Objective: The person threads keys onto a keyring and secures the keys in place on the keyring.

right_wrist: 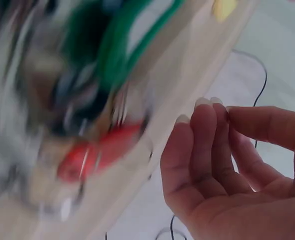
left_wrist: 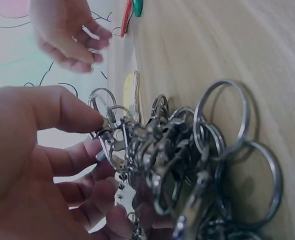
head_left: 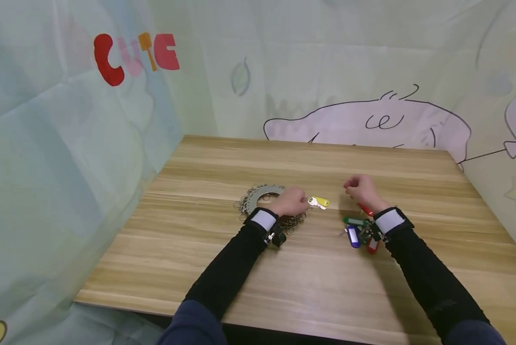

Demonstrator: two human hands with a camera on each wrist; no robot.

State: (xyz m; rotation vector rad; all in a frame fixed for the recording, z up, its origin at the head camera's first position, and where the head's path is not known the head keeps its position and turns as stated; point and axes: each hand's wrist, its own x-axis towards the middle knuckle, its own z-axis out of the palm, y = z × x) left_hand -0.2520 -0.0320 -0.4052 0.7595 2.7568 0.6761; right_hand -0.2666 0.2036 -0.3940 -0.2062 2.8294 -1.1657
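Observation:
In the head view a flat grey metal ring (head_left: pixel 251 199) lies on the table, its edge hung with many small clasps and split rings. Over its right side is my left hand (head_left: pixel 289 201). In the left wrist view its thumb and fingers pinch a metal clasp (left_wrist: pixel 118 142) among the cluster. A yellow key tag (head_left: pixel 321 201) with a silver key (head_left: pixel 316 203) lies just right of that hand. My right hand (head_left: pixel 363 189) hovers farther right, fingers loosely curled, thumb near the fingertips, holding nothing visible.
Beneath my right wrist lies a pile of keys with a green tag (head_left: pixel 355 222), a blue tag (head_left: pixel 353 236) and a red tag (head_left: pixel 372 246). Another red tag (head_left: pixel 365 209) lies beyond. Printed cloth (head_left: pixel 223 96) walls the wooden table (head_left: pixel 189 258) at the back and sides.

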